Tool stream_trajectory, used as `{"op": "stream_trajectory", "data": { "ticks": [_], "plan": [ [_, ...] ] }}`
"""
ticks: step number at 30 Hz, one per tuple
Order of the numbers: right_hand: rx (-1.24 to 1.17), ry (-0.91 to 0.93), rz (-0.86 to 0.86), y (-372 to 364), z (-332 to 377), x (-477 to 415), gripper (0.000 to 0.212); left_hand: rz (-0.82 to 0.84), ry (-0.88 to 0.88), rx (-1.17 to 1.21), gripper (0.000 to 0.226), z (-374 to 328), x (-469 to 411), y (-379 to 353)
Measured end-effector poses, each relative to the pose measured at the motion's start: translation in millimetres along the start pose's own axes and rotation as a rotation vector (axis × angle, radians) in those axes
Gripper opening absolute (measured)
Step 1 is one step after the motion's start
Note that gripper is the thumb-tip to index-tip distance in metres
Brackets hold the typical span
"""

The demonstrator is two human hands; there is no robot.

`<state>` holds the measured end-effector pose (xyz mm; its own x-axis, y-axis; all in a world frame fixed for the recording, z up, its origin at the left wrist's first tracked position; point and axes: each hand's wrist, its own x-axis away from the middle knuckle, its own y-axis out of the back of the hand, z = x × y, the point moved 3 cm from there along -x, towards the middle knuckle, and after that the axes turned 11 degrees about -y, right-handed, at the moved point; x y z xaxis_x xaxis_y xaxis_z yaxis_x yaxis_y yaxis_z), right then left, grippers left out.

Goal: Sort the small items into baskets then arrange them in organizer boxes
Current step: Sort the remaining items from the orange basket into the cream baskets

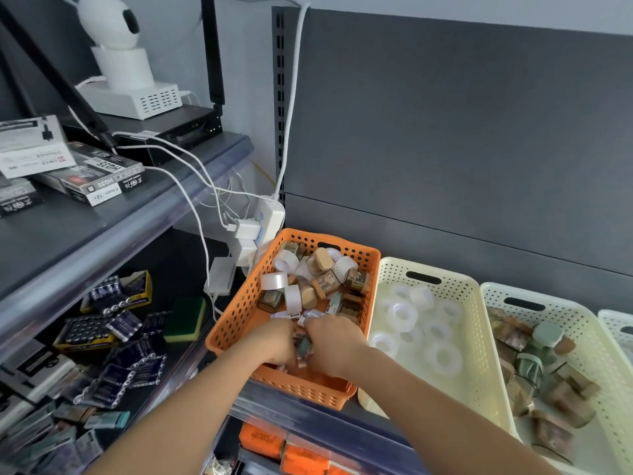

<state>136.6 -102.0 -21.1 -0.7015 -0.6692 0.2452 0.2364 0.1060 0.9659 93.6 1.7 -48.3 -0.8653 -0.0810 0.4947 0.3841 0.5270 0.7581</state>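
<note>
Orange basket [239, 313], mixed tape rolls [274, 281] and jars [322, 260], left hand [270, 341] and right hand [334, 344] at its 6 o'clock end, fingers curled among small packets [303, 346], grip cannot be told, cream basket [388, 269] at its 3 o'clock, clear rolls [402, 311] inside.

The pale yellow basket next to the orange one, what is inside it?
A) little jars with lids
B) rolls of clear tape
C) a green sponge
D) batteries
B: the pale yellow basket, right beside the orange basket, holds only rolls of clear tape.
</note>
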Motion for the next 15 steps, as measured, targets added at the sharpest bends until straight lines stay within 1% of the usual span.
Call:
{"op": "stream_trajectory", "data": {
  "ticks": [1,4,7,9,10,11,13,15],
  "plan": [
    [-0.04,-0.02,-0.016,1,-2,0,0.044,-0.027,-0.008,0.006,0.046,1,0,3],
    [-0.161,-0.075,-0.071,6,-7,1,0.035,-0.111,-0.039,0.08,0.03,3,1,9],
    [-0.253,-0.107,-0.134,9,-11,3,0.029,-0.19,-0.024,0.131,0.027,4,3,18],
    [-0.323,-0.143,-0.188,12,-15,4,0.026,-0.237,-0.028,0.214,0.033,5,4,25],
    [-0.365,-0.164,-0.214,14,-17,4,0.028,-0.254,-0.051,0.245,0.034,5,4,29],
    [-0.409,-0.183,-0.242,16,-20,6,0.029,-0.275,-0.088,0.256,0.03,3,5,34],
    [-0.483,-0.221,-0.308,23,-25,10,0.027,-0.334,-0.168,0.25,0.016,-3,7,45],
    [-0.535,-0.263,-0.391,30,-33,14,0.026,-0.4,-0.242,0.22,0.015,-13,7,54]
  ]
}}
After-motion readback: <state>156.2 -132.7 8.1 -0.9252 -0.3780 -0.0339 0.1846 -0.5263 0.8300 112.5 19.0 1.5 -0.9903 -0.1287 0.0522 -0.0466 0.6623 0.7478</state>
